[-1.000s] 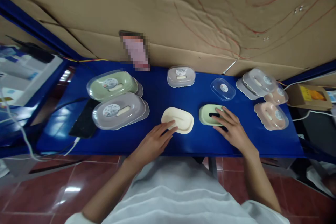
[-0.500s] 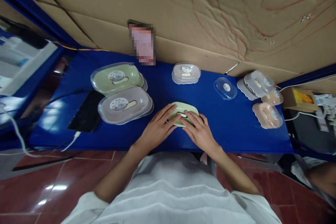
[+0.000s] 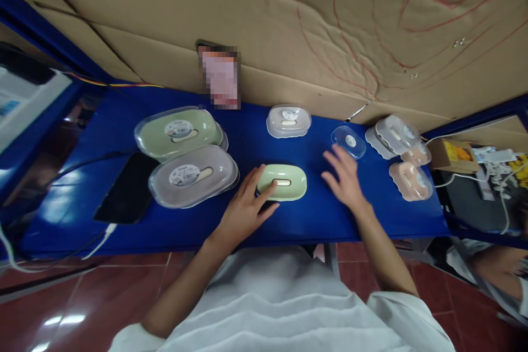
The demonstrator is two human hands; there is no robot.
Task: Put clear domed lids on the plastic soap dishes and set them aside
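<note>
A small green oval box (image 3: 292, 180) with a cream handle piece on its top lies on the blue table in front of me. My left hand (image 3: 247, 201) rests against its left end, fingers spread, one fingertip near the cream piece. Off to the right, my right hand (image 3: 345, 180) is in the air above the table, fingers apart and holding nothing. Just beyond its fingertips lies a clear plastic lid (image 3: 348, 141) with a round label.
Large lidded boxes, one green (image 3: 177, 131) and one grey (image 3: 192, 176), stand at left beside a black phone (image 3: 126, 190) on a cable. A grey box (image 3: 289, 122) sits at the back. Grey (image 3: 396, 135) and pink boxes (image 3: 410, 181) are on the right. A cardboard wall (image 3: 264, 60) rises behind.
My right hand has left the green box and moved right, toward the clear lid. My left hand stays at the box's left end. The view has shifted slightly.
</note>
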